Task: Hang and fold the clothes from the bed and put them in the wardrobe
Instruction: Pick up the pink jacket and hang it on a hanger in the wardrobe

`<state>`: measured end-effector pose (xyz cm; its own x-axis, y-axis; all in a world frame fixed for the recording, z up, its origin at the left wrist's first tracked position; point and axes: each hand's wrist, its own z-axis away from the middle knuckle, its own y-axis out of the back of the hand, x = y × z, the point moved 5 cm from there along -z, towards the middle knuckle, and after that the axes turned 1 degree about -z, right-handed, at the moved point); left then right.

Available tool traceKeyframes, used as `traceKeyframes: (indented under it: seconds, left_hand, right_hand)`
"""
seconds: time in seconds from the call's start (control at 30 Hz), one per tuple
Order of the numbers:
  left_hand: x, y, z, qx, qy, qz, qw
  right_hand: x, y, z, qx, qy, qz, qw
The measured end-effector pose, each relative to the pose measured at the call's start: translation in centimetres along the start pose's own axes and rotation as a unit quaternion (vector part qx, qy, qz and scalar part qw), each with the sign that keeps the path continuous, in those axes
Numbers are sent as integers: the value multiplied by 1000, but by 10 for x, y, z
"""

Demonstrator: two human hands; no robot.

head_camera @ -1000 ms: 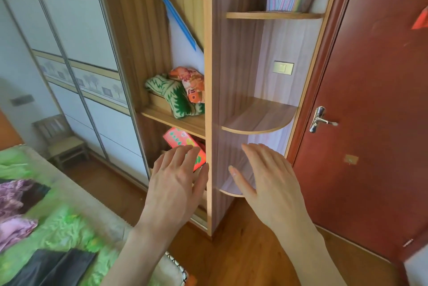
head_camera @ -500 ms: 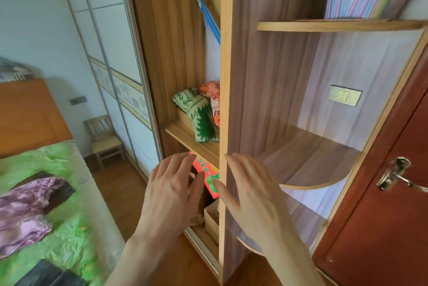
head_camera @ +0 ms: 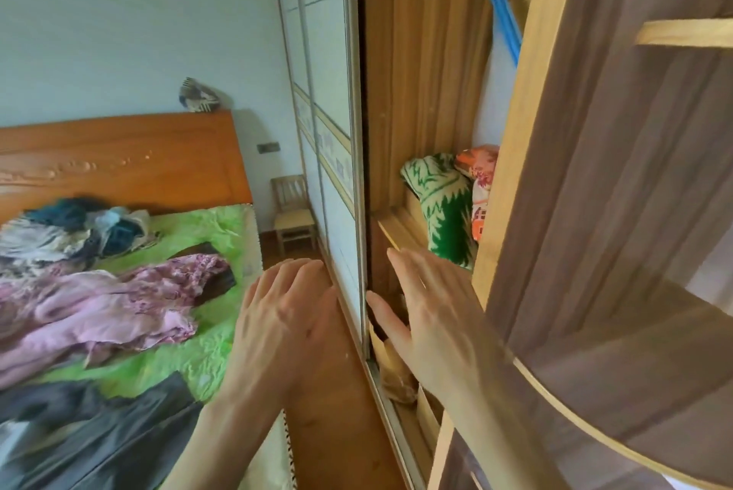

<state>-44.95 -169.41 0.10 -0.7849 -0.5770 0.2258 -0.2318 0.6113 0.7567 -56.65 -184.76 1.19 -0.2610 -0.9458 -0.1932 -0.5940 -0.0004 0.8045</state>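
Observation:
Clothes lie spread on the bed's green cover (head_camera: 206,229) at the left: a pink-purple patterned garment (head_camera: 107,299), a dark grey one (head_camera: 99,434) nearest me, and a heap of dark and pale pieces (head_camera: 75,231) by the headboard. The wooden wardrobe (head_camera: 420,100) stands open on the right beside its white sliding door (head_camera: 329,132). My left hand (head_camera: 283,325) hovers open in front of the door's edge, holding nothing. My right hand (head_camera: 430,321) reaches with straight fingers into the wardrobe opening, thumb near the door frame, also empty.
A green-white folded textile (head_camera: 444,207) and an orange floral one (head_camera: 480,180) sit on a wardrobe shelf. Rounded corner shelves (head_camera: 618,382) jut out at the right. A small wooden chair (head_camera: 293,211) stands past the bed; a narrow floor strip (head_camera: 337,410) separates bed and wardrobe.
The view has swung left from the door and corner shelves toward the bed. Both hands stayed raised and open, now at the sliding door's edge, the right one inside the opening.

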Motion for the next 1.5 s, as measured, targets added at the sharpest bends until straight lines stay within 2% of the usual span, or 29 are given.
traceKeyframes:
  seconds: [0.27,0.5,0.7,0.9,1.27,1.5]
  left_hand:
    - [-57,-26,-44,20,74,-16,997]
    - [-135,-55,-103,40,141,-41,988]
    - [-202,-84,-160,47,136,-60,988]
    - [-267,-101,-188,46,177,-59,981]
    - [-344,-135,-248,25,204,-80,975]
    - [-391,-179,-319,19,209,-108,972]
  right_hand:
    - [-2,-45,-76,-16,43,-20,999]
    - [-22,-102,-173,-47,83,-29,995]
    - [-44,-152,-256,-60,87,-26,994]
    - [-55,-216,-316,-78,100,-40,991]
    - [-71,-310,-407,-77,113,-81,987]
    - [-62,-376,-493,-71,124,-95,985]
